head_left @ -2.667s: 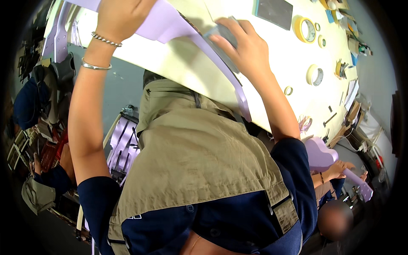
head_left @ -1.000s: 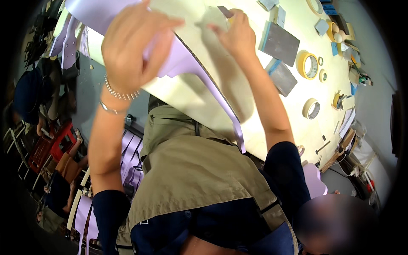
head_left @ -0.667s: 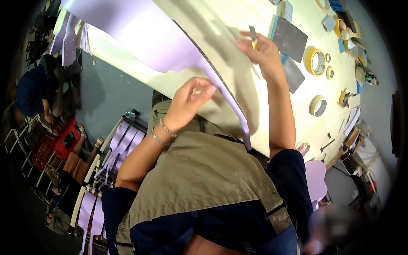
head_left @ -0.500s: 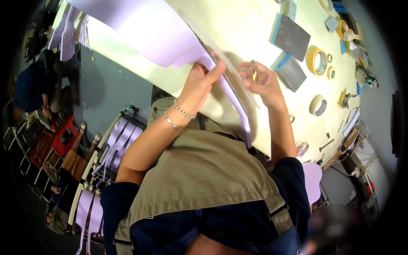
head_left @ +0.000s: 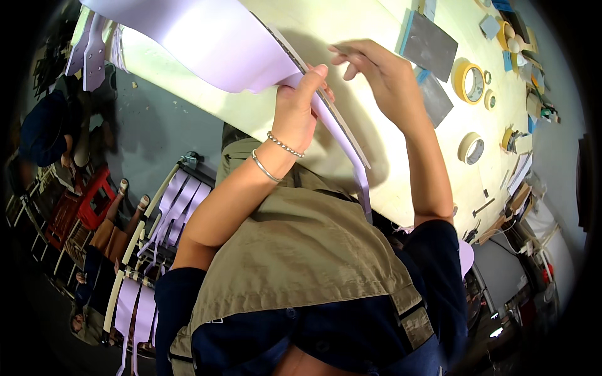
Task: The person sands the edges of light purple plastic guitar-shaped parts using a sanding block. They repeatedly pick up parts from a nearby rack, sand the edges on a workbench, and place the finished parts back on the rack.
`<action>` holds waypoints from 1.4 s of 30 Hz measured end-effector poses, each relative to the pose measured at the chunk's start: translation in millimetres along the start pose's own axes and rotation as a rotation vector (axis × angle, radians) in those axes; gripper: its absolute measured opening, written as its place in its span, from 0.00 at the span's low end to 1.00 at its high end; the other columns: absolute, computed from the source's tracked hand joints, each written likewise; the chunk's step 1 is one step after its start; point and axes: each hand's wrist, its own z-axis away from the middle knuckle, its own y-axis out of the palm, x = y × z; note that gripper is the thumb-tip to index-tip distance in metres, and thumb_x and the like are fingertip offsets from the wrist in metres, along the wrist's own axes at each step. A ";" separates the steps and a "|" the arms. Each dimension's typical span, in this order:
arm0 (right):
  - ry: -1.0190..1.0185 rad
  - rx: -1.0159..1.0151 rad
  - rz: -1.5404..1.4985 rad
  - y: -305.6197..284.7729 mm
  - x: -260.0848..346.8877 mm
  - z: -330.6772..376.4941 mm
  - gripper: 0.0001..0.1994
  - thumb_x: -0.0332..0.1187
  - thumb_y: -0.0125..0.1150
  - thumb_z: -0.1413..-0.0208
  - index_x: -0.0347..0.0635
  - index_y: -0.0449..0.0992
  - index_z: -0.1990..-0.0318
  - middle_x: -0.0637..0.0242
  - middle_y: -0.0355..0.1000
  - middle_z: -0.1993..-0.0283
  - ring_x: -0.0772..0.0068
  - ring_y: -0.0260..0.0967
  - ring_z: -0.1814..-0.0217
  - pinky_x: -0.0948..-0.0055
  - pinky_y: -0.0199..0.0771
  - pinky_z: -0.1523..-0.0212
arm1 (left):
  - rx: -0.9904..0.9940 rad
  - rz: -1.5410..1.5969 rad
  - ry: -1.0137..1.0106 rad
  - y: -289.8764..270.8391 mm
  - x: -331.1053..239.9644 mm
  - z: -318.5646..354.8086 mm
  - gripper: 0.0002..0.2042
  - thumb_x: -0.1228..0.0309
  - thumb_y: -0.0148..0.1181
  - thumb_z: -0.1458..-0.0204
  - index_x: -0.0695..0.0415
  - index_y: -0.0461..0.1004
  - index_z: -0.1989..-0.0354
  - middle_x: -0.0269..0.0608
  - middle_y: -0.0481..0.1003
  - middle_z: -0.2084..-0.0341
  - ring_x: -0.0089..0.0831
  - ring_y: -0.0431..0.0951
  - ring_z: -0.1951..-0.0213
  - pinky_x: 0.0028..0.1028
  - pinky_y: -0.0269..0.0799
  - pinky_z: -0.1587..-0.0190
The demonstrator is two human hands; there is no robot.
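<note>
A large lilac curved panel [head_left: 207, 53] with a long narrow leg is raised on edge above the pale worktable. Around the top of that leg my left hand [head_left: 298, 106] is closed, its thumb lying on the near face and fingertips showing at the far side. A thin greyish strip [head_left: 342, 125] runs along the panel's far edge, past my left thumb. To the right of that edge, apart from it, my right hand [head_left: 379, 75] hovers with fingers loosely stretched and nothing visible in them.
Dark grey flat blocks [head_left: 429, 47] and several tape rolls [head_left: 469, 81] lie on the worktable [head_left: 392, 169] at right. A rack of lilac parts [head_left: 182, 200] stands at lower left. Other people [head_left: 47, 128] and a red stool [head_left: 97, 197] are at the left.
My right hand has lifted up and left, and the small yellowish thing seen at its fingers no longer shows. The blurred pale strip beside the panel is gone from there. The panel has shifted slightly.
</note>
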 end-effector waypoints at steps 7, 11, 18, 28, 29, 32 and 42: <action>-0.414 0.096 0.635 6.1 9.8 -34.7 0.12 0.27 0.58 0.54 0.51 0.76 0.60 0.70 0.73 0.71 0.67 0.70 0.68 0.71 0.67 0.72 | 0.066 0.014 -0.004 -4.4 -0.7 -1.5 0.09 0.67 0.59 0.53 0.55 0.65 0.70 0.33 0.65 0.77 0.27 0.68 0.72 0.31 0.66 0.65; -0.700 -0.056 0.614 6.3 8.3 -43.1 0.07 0.31 0.59 0.66 0.52 0.75 0.74 0.73 0.65 0.83 0.69 0.67 0.74 0.71 0.67 0.77 | 0.080 0.030 0.006 -6.7 1.5 -2.5 0.09 0.69 0.59 0.53 0.55 0.65 0.69 0.34 0.66 0.76 0.27 0.68 0.72 0.31 0.66 0.65; -0.716 0.060 0.705 3.5 23.9 -48.3 0.05 0.32 0.55 0.64 0.48 0.65 0.80 0.71 0.61 0.78 0.70 0.61 0.75 0.73 0.64 0.75 | 0.072 0.022 0.015 -4.3 0.2 -0.2 0.08 0.69 0.57 0.52 0.56 0.65 0.68 0.34 0.65 0.76 0.27 0.68 0.72 0.30 0.66 0.65; -0.680 0.079 0.714 4.5 24.2 -46.3 0.04 0.32 0.54 0.64 0.48 0.66 0.80 0.71 0.62 0.78 0.69 0.61 0.74 0.73 0.65 0.74 | 0.044 0.048 -0.004 -3.5 1.0 -1.5 0.10 0.69 0.60 0.54 0.55 0.65 0.69 0.33 0.67 0.79 0.24 0.69 0.75 0.26 0.65 0.70; -0.686 0.090 0.709 4.4 24.4 -46.8 0.03 0.32 0.54 0.64 0.48 0.66 0.80 0.71 0.62 0.78 0.69 0.61 0.74 0.73 0.65 0.74 | 0.030 0.068 -0.006 -2.8 1.1 -1.5 0.11 0.69 0.61 0.55 0.55 0.64 0.69 0.33 0.68 0.80 0.23 0.70 0.76 0.24 0.65 0.73; -0.667 0.079 0.744 5.3 23.8 -47.7 0.04 0.32 0.55 0.64 0.48 0.66 0.81 0.71 0.62 0.78 0.69 0.61 0.74 0.73 0.65 0.73 | 0.022 0.071 0.000 -2.9 2.1 -1.5 0.11 0.69 0.62 0.55 0.54 0.64 0.69 0.33 0.68 0.80 0.23 0.70 0.77 0.23 0.64 0.74; -0.652 0.101 0.753 4.1 27.5 -47.4 0.03 0.32 0.54 0.64 0.48 0.66 0.82 0.71 0.63 0.79 0.69 0.62 0.73 0.73 0.66 0.73 | 0.046 0.033 -0.013 -5.2 1.2 -0.5 0.08 0.69 0.58 0.52 0.55 0.66 0.69 0.33 0.65 0.76 0.26 0.67 0.73 0.30 0.66 0.66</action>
